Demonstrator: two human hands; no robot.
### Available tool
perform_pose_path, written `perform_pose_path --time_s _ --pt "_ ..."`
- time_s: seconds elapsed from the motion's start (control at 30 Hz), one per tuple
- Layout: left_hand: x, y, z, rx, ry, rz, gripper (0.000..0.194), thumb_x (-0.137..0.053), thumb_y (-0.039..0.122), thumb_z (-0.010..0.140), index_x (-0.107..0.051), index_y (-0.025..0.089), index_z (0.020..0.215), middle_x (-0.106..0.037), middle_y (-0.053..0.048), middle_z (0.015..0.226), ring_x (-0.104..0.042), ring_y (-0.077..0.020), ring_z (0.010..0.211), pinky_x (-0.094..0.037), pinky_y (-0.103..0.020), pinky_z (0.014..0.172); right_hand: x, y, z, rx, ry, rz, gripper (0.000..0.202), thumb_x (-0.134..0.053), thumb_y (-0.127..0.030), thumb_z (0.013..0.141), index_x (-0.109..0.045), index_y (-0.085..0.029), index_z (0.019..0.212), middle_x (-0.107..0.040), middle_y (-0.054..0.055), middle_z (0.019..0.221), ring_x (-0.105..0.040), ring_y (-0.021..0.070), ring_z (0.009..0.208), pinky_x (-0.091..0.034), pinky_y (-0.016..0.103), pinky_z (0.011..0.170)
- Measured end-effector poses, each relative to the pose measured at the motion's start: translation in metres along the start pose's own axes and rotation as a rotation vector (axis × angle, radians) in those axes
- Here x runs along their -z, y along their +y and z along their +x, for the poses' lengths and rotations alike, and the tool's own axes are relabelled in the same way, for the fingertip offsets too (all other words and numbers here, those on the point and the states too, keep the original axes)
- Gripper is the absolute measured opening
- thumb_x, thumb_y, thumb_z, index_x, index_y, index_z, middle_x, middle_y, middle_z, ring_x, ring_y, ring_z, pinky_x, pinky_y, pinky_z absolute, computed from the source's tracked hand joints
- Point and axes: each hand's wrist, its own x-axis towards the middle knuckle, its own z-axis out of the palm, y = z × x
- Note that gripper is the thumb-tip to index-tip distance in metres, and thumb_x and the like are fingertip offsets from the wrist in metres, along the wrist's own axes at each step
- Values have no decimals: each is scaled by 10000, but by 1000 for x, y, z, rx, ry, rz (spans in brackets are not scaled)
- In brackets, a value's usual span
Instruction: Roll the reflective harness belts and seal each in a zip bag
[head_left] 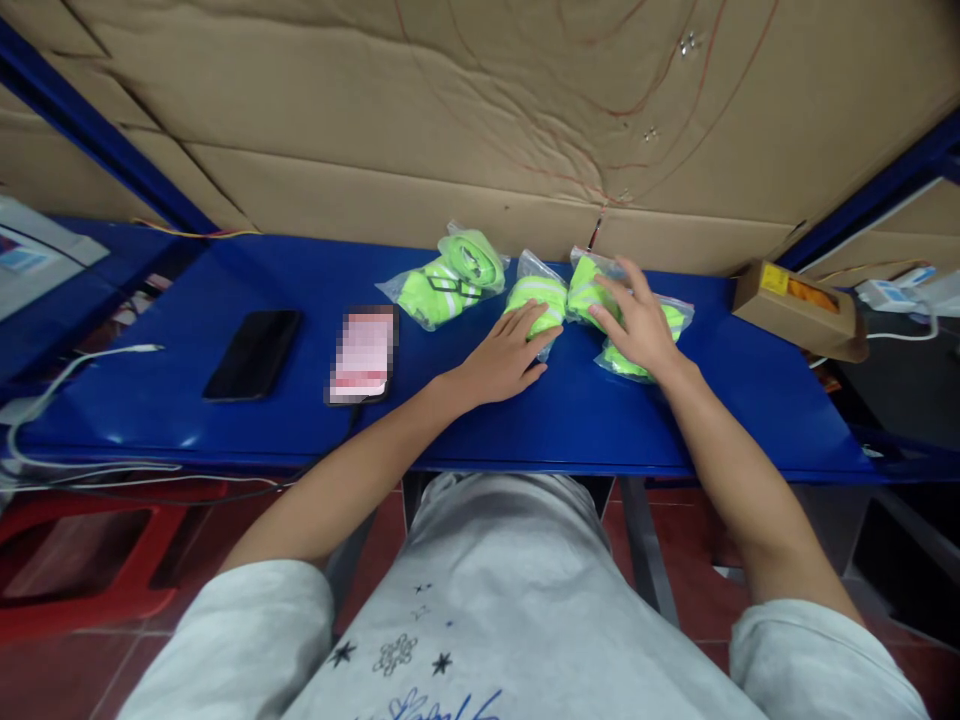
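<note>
Several clear plastic bags with rolled neon-green straps lie along the back half of a blue table. My left hand (508, 358) rests with spread fingers on the middle green bag (537, 292). Its fingers are apart and lie over the bag's front. My right hand (637, 318) reaches over two bags at the right, the upper green bag (582, 285) and the lower green bag (627, 362), with its thumb and fingers apart. Left of my hands, a green bundle (472, 258) with a black buckle or strap pattern touches no hand.
On the blue table (480, 430) lie a black phone (253, 355) and a second phone (363, 355) with a blurred screen. An open cardboard box (799, 308) stands at the right. White cables (82, 355) run along the left. Cardboard (337, 120) covers the back.
</note>
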Motion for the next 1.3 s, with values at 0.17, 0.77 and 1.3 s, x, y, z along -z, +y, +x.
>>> perform_pose_path --time_s 0.17,0.77,1.3 --pt "-3 0 0 -9 1 64 546 -538 248 1024 -498 113 1551 -343 -294 1668 -239 -429 1631 -294 -642 1293 3 -23 -4 20 241 141 507 -388 -622 1059 -595 -363 1443 -469 92 1621 -528 351 1444 -471 575 1183" --pt "38 -7 11 327 468 229 484 -511 203 969 -583 258 1444 -430 -137 1671 -384 -336 1561 -334 -562 1246 -9 -50 -7 285 -210 46 614 -435 -536 1082 -447 -202 1598 -600 189 1520 -598 353 1377 -506 531 1102" --pt "102 -57 29 601 849 -351 490 -670 621 928 -734 207 1183 -778 -69 1101 -742 -224 949 -608 -358 872 -31 -45 1 91 -153 357 514 -648 -474 1009 -678 -164 1418 -516 206 1620 -479 345 1536 -328 573 1297"
